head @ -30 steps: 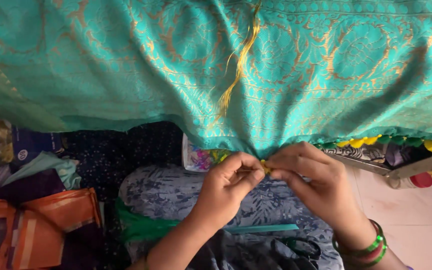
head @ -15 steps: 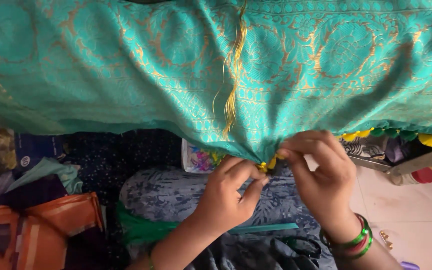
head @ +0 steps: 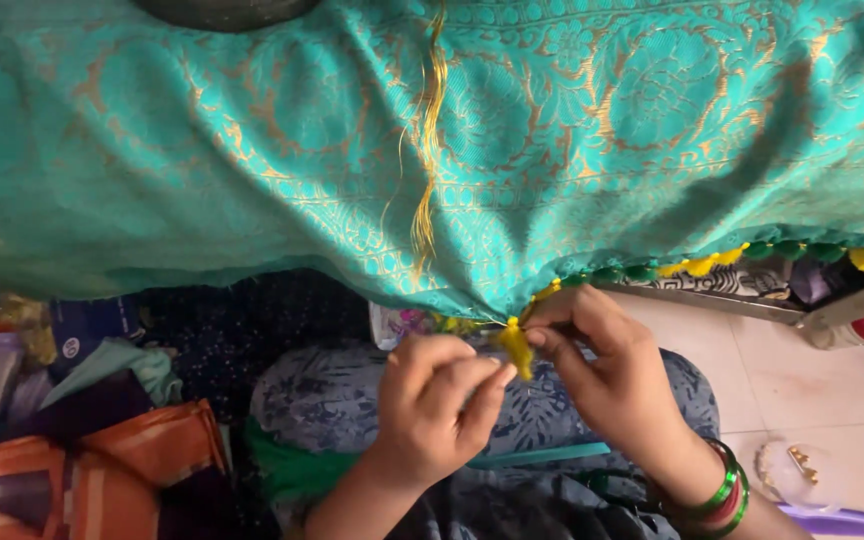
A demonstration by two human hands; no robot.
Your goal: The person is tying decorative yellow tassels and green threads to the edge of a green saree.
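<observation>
Pinching a small yellow tassel (head: 517, 345) at the hem of a teal brocade cloth (head: 352, 170), the left hand (head: 442, 405) and right hand (head: 607, 375) meet fingertip to fingertip, both sets of fingers closed on the tuft. Finished green and yellow tassels (head: 752, 255) line the hem to the right. Loose gold threads (head: 430, 150) trail down the cloth. Green and red bangles (head: 717, 495) circle the right wrist; folded orange fabric (head: 82, 480) lies lower left.

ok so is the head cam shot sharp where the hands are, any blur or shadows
Head view: left hand, right hand and yellow tassel fairly sharp; teal fabric evenly lit, soft fold shadows at right; clutter under it dim; no glare.
</observation>
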